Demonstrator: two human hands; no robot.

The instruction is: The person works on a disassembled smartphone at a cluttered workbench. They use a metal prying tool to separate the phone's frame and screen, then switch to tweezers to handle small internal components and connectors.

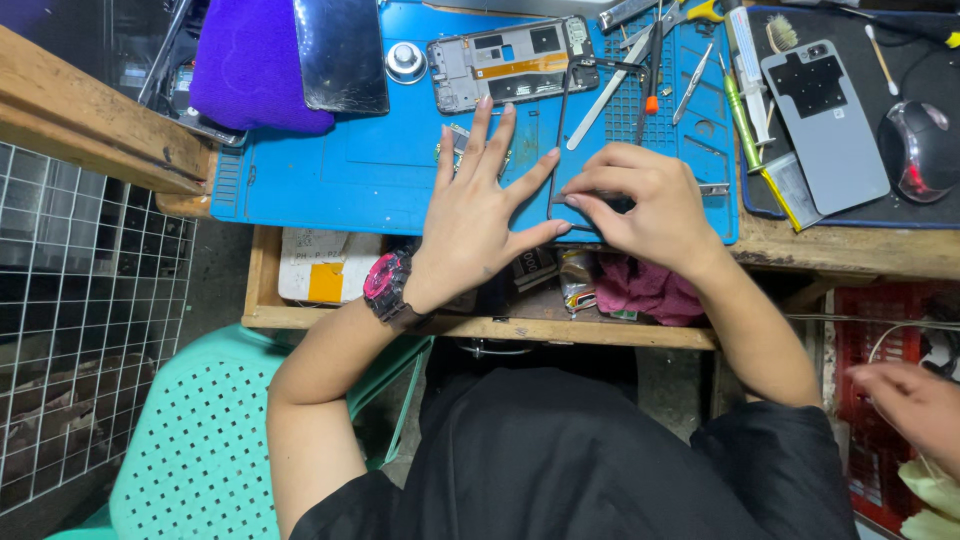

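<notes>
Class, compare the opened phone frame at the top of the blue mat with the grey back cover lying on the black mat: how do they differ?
The phone frame lies sideways with its inner parts exposed; the grey back cover lies nearly upright, smooth, with a black patch. The frame sits on the blue mat, the cover on the black mat. Neither hand touches them.

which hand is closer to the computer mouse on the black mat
Right. The right hand sits on the blue mat, toward the side of the black mouse but apart from it. The left hand lies flat farther away, on the far side of the right hand.
</notes>
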